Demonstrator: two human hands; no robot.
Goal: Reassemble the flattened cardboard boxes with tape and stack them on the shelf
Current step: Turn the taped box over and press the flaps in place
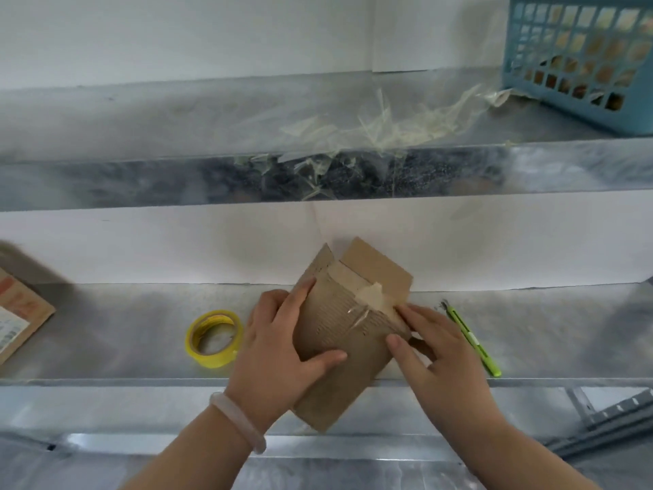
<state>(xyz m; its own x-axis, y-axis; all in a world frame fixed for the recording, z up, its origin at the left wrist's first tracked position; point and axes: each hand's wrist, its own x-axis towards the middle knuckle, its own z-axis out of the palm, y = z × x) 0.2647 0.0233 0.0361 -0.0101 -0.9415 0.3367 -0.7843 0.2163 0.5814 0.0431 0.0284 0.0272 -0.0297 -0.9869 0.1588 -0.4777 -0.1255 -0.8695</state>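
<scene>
Left hand grips the flattened cardboard box by its left side, thumb curled across the face, while the right hand lies on its right edge with fingers pretty much straight, pressing by the tape patch. The box hangs tilted over the shelf's front lip, with a yellow tape roll just left of it and a green cutter just right. Above and behind the box are crumpled tape scraps and, off to the right, a blue basket.

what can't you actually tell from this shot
All in the head view:
- blue basket: contents are only brown shapes behind its lattice; top and right cut off by the frame.
- labelled box: mostly cut off by the left edge, print blurred.
- small box: sides hidden by left hand and right hand.
- green cutter: blade too small to judge.
</scene>
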